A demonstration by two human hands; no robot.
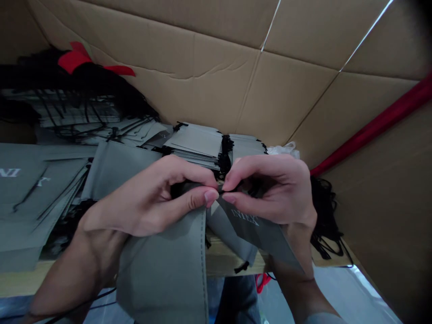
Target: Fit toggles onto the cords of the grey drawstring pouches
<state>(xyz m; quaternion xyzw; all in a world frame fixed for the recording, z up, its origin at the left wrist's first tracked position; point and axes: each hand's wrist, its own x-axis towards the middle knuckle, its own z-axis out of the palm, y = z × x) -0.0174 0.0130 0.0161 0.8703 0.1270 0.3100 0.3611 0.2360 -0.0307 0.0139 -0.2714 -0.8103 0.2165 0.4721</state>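
My left hand is closed, thumb and forefinger pinching the top corner of a grey drawstring pouch with a stitched side edge. The pouch hangs below that hand. Almost touching it, my right hand is closed in a pinch at a short bit of black cord between the fingertips. Under the right hand hangs a grey pouch piece with white "INTEX" lettering; whether it is joined to the left one is hidden. Another grey pouch with a black cord end lies on the wooden table edge below.
Stacked grey pouches with black cords stand behind my hands. More lettered pouches lie left, below a black cord heap with a red strip. Black cords lie right. Cardboard walls surround the table.
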